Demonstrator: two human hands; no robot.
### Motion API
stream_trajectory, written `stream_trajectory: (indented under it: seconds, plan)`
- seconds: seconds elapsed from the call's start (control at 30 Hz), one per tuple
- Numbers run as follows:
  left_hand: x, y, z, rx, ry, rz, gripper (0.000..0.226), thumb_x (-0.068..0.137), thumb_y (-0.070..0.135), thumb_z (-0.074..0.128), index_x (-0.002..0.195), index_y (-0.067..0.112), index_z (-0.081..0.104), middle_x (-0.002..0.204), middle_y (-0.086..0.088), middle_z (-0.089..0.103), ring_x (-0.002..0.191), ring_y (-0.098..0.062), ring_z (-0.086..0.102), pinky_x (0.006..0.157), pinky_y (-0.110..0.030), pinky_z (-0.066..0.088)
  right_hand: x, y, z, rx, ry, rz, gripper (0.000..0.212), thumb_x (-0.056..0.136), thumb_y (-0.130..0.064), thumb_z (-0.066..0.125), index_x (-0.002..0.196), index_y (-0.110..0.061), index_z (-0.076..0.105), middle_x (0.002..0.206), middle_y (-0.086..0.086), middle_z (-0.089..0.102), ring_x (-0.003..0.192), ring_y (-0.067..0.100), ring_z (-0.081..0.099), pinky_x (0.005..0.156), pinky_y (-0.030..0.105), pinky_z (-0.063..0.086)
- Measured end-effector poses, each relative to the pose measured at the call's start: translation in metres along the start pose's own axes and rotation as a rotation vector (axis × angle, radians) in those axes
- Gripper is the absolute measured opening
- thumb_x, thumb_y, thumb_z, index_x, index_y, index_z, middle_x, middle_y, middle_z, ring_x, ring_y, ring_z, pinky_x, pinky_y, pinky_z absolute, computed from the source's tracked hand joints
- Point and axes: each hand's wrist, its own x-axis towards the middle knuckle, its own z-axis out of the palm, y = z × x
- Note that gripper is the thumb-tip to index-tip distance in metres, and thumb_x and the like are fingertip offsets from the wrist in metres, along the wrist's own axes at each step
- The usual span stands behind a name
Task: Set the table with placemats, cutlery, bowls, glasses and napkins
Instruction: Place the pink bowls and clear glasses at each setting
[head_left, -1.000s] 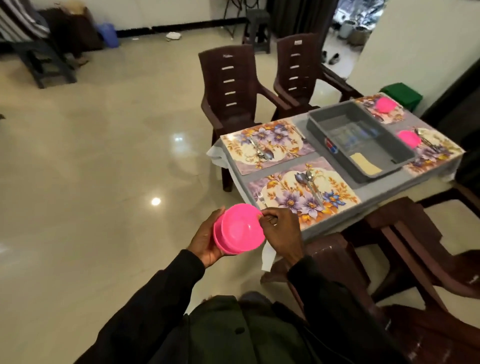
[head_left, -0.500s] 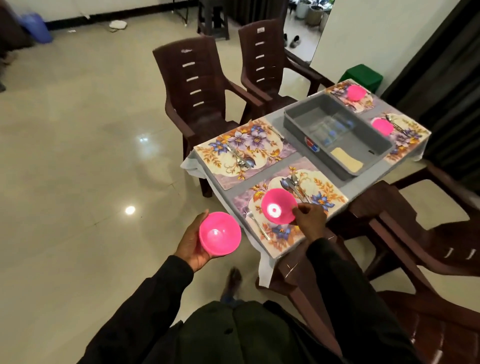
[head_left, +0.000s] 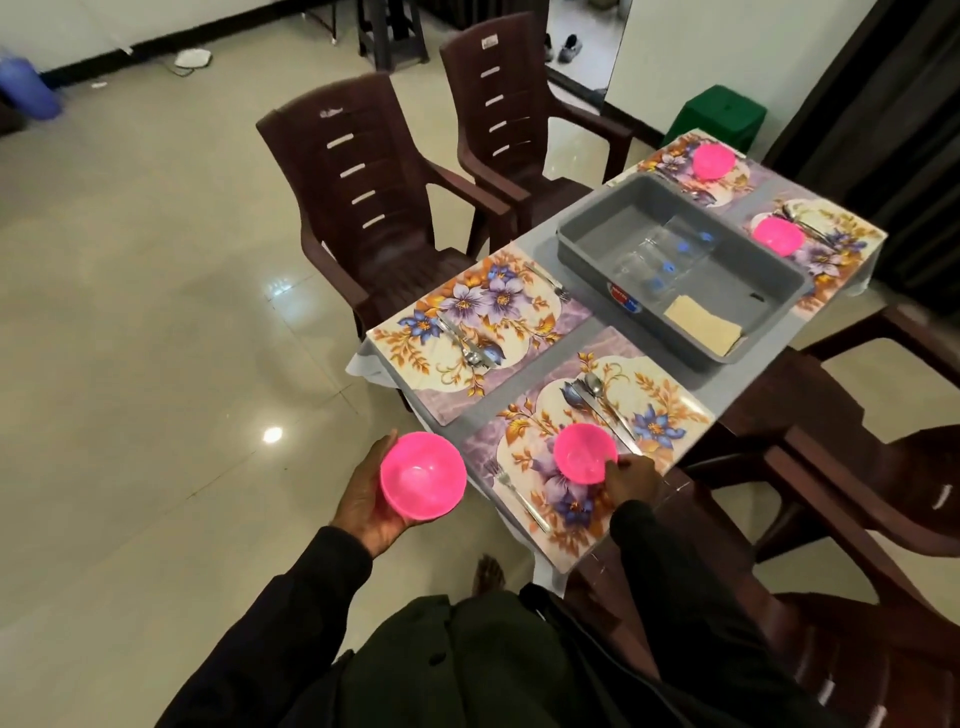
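I record the left hand (head_left: 371, 501) cupped round one pink bowl (head_left: 423, 475), gripping it from beneath, held off the near corner of the table (head_left: 727, 387). The right hand (head_left: 632, 477) pinches the rim of a second pink bowl (head_left: 583, 451) — this one sits upright on the near floral placemat (head_left: 670, 410), between the fork (head_left: 514, 493) and the spoons (head_left: 589, 392). The grey tub (head_left: 587, 244) stands further along.

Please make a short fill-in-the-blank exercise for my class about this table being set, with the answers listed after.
1. The left hand holds a pink ___ off the table.
2. The right hand holds the rim of a bowl resting on a flowered ___.
3. Of the four placemats, ___ have a bowl on them.
4. The grey tub holds napkins and clear ___.
Answers: bowl; placemat; three; glasses.
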Motion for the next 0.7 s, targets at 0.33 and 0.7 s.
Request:
stream_trajectory:
  seconds: [0.33,0.7]
  plan:
    - [0.034,0.024,0.018,-0.022,-0.027,-0.098,0.04,0.1,0.042,0.059,0.127,0.013,0.065,0.115,-0.023,0.07,0.112,-0.045,0.063,0.092,-0.072,0.048,0.006,-0.012,-0.008,-0.004,0.049,0.005,0.023,0.092,-0.006,0.063,0.11,0.005,0.069,0.108,0.023,0.071,0.1,0.036,0.064,0.08,0.031,0.041]
    - [0.089,0.086,0.009,0.061,-0.211,-0.19,0.053,0.095,0.041,0.067,0.143,0.02,0.058,0.143,-0.019,0.06,0.134,-0.045,0.053,0.114,-0.073,0.03,-0.068,-0.146,0.052,0.325,-0.411,-0.419,0.012,0.095,-0.017,0.07,0.1,-0.007,0.076,0.083,0.007,0.077,0.074,0.019,0.073,0.074,0.034,0.062]
